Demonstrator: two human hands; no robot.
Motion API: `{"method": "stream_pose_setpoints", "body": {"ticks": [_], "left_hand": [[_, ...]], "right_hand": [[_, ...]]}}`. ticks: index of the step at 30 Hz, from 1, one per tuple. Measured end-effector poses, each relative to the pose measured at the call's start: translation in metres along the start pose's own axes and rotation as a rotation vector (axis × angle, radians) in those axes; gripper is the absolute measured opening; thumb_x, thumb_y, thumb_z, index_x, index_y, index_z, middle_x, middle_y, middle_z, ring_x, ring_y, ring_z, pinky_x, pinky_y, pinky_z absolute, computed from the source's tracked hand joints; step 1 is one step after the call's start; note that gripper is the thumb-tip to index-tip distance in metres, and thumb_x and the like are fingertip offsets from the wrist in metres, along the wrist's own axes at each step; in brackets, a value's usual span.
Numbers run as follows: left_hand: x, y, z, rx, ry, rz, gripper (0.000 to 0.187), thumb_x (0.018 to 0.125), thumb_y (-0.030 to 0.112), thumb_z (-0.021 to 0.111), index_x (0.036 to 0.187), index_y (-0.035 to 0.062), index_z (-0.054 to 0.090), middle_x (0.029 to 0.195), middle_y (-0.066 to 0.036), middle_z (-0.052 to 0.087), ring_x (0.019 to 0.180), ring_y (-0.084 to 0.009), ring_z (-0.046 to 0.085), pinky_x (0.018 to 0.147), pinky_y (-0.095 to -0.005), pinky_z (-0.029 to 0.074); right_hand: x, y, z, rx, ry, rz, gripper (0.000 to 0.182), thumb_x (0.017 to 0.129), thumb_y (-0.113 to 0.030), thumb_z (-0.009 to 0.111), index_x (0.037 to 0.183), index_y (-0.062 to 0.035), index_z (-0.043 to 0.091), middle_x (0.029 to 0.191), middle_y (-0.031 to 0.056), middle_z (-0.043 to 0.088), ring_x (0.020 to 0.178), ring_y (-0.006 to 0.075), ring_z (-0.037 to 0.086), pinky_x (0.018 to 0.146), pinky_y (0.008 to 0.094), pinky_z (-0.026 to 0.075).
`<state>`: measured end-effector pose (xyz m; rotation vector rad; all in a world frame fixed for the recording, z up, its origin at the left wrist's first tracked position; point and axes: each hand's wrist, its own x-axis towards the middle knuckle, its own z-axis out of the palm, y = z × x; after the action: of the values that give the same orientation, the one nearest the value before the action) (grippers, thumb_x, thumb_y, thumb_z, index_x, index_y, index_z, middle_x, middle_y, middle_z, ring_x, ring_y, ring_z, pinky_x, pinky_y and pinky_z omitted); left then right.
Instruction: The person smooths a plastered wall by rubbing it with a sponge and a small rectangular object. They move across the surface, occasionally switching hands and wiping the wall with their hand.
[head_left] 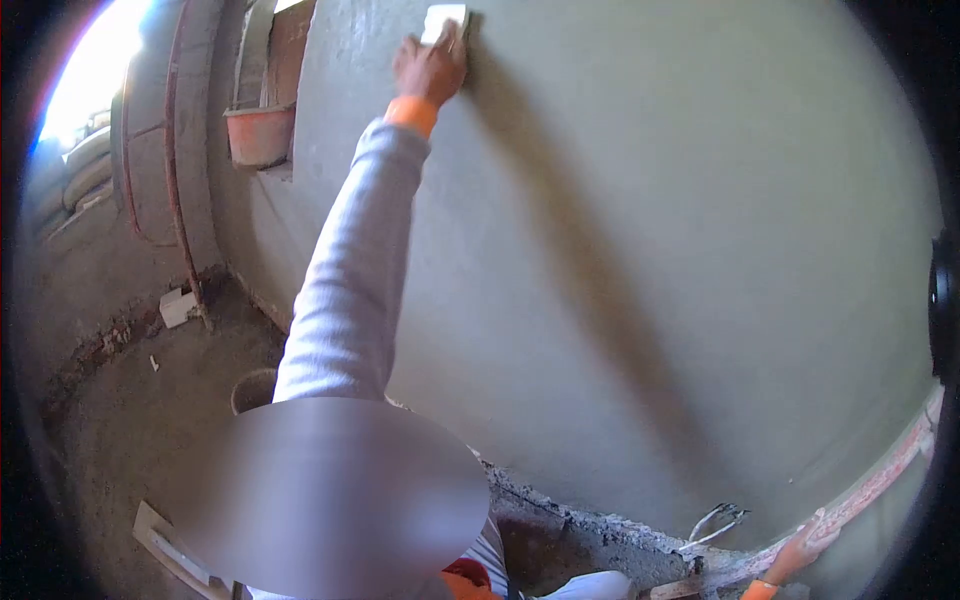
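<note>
My left hand (430, 72) is raised high on the grey plastered wall (640, 180), its fingers closed on a small white block (447, 20) against the surface. My left arm is stretched out in a grey sleeve with an orange cuff. At the lower right, my right hand (795, 553) is closed around a pale, reddish, plaster-spattered pole (875, 490) that slants up to the right. A blurred oval covers part of the lower middle.
A reddish tub (260, 136) sits in a wall recess. Rusty pipes (172, 150) stand at the left. A bucket (252, 390), a white piece (178, 308) and a long pale board (175, 550) are low down. Loose wires (715, 525) protrude near the wall's base.
</note>
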<state>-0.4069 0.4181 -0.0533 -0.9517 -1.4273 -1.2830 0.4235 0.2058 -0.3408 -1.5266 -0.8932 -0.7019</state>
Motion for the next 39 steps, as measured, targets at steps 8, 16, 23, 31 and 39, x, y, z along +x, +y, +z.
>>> {"method": "stream_pose_setpoints", "body": {"ticks": [8,16,23,31,39], "left_hand": [[-0.064,0.021,-0.015,0.031,-0.031,0.211,0.049,0.092,0.035,0.047,0.14,0.0346,0.045,0.107,-0.03,0.055,0.096,-0.0436,0.054,0.084,-0.05,0.046],[-0.024,0.008,0.006,0.009,0.051,0.114,0.047,0.093,0.039,0.044,0.138,0.0278,0.049,0.104,-0.032,0.058,0.096,-0.0446,0.054,0.083,-0.0495,0.048],[0.038,-0.072,0.039,0.137,-0.062,0.145,0.049,0.091,0.039,0.046,0.137,0.0216,0.049,0.1,-0.029,0.062,0.095,-0.0449,0.057,0.082,-0.0501,0.047],[-0.037,-0.075,0.015,0.178,-0.028,0.282,0.051,0.092,0.034,0.046,0.14,0.0186,0.046,0.095,-0.023,0.066,0.091,-0.0437,0.055,0.084,-0.0472,0.047],[-0.096,0.008,-0.006,-0.181,0.042,0.265,0.044,0.091,0.03,0.051,0.134,0.0268,0.054,0.092,-0.025,0.058,0.093,-0.041,0.055,0.082,-0.0465,0.047]], "right_hand": [[0.004,0.013,0.006,-0.034,0.046,-0.006,0.06,0.095,-0.035,0.057,0.135,0.0064,0.038,0.131,0.0297,0.049,0.122,0.0392,0.049,0.1,0.0428,0.042],[0.01,0.041,0.008,-0.14,0.009,-0.021,0.06,0.096,-0.036,0.055,0.137,0.0043,0.037,0.135,0.0277,0.047,0.125,0.0396,0.047,0.103,0.0434,0.04],[0.013,0.041,0.008,-0.164,0.013,0.057,0.062,0.096,-0.038,0.053,0.139,0.0039,0.035,0.136,0.0282,0.045,0.125,0.0396,0.046,0.103,0.044,0.04],[-0.01,-0.043,-0.013,-0.259,0.082,-0.132,0.079,0.086,-0.043,0.067,0.132,0.0114,0.033,0.107,0.0293,0.06,0.092,0.0404,0.063,0.074,0.0473,0.054],[0.003,0.022,0.008,-0.331,0.056,-0.127,0.066,0.093,-0.038,0.059,0.134,0.0078,0.036,0.122,0.027,0.052,0.112,0.0379,0.053,0.092,0.043,0.045]]}}
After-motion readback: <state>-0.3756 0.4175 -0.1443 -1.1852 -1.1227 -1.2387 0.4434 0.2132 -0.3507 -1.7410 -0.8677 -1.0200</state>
